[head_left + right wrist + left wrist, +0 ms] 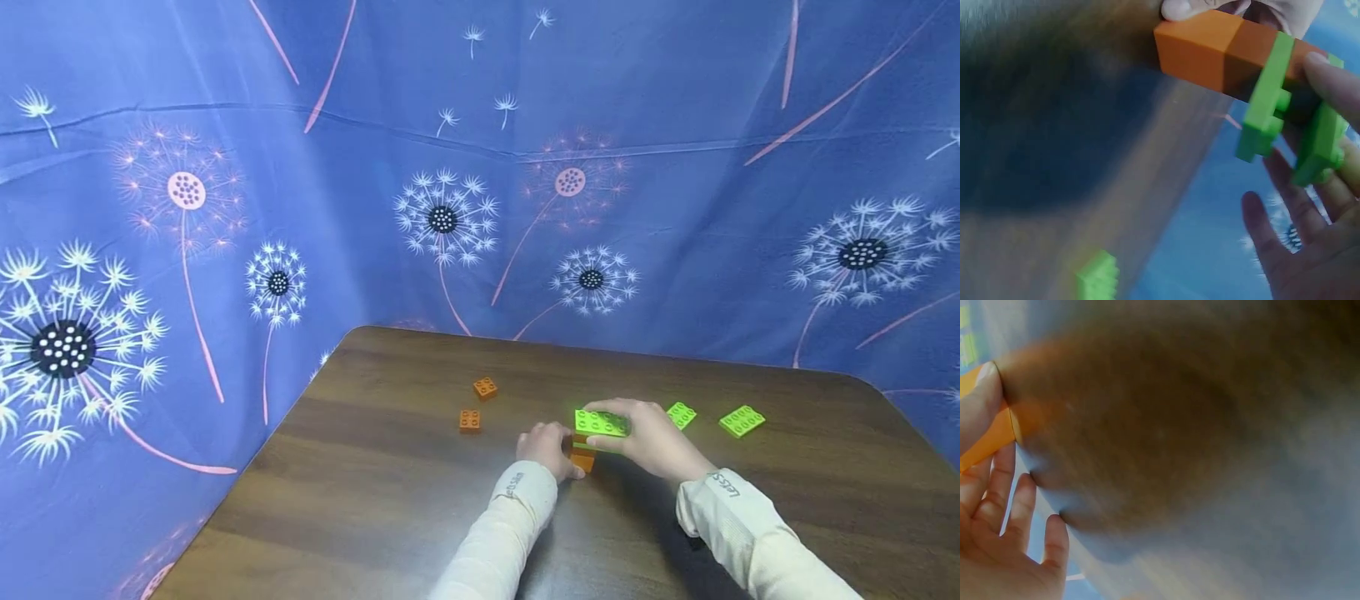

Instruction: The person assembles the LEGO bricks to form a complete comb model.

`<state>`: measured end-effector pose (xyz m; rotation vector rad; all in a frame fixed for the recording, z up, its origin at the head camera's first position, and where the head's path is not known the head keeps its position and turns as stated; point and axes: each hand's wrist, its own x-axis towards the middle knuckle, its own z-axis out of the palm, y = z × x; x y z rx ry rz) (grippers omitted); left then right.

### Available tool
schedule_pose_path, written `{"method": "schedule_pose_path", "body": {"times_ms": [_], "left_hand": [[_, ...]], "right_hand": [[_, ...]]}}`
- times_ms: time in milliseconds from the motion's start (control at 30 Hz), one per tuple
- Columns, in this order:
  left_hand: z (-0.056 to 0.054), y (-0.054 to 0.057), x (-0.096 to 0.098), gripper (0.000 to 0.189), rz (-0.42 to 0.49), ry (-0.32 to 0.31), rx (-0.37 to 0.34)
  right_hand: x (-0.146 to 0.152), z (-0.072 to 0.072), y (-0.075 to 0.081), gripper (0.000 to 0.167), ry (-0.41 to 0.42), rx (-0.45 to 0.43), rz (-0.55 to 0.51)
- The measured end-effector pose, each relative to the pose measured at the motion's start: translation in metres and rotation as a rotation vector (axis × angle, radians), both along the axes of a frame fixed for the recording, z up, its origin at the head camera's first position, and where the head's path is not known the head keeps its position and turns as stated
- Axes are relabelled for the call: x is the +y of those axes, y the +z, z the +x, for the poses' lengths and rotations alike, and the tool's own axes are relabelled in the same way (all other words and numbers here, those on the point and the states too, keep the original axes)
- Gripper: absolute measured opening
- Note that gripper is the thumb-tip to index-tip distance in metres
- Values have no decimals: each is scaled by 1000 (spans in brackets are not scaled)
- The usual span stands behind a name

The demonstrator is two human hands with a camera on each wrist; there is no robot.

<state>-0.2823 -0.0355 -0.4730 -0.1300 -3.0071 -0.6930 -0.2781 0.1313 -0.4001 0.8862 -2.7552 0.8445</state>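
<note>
A stack of toy building bricks stands on the wooden table between both hands. At its base are orange bricks (1200,50); above them come a thin green brick (1263,103), another orange brick (1302,55) and a top green brick (597,422). The green bricks jut out to the right past the orange ones. My left hand (546,450) grips the bottom orange brick (997,434) between thumb and fingers, close to the tabletop. My right hand (652,437) pinches the top green brick from the right, its thumb near the upper orange brick. The lower fingers of that hand spread loosely.
Two small orange bricks (469,421) (485,388) lie left of the stack on the table (360,500). Two flat green bricks (681,415) (742,421) lie to the right, one just behind my right hand. A blue dandelion-print cloth (480,108) hangs behind the table.
</note>
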Motion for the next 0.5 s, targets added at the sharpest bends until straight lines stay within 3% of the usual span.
{"method": "schedule_pose_path", "body": {"times_ms": [267, 500], "left_hand": [[5, 0, -8, 59, 36, -29, 1], [8, 4, -3, 56, 26, -118, 17]], "right_hand": [[1, -9, -15, 51, -36, -128, -118], [9, -7, -15, 51, -78, -174, -178]]}}
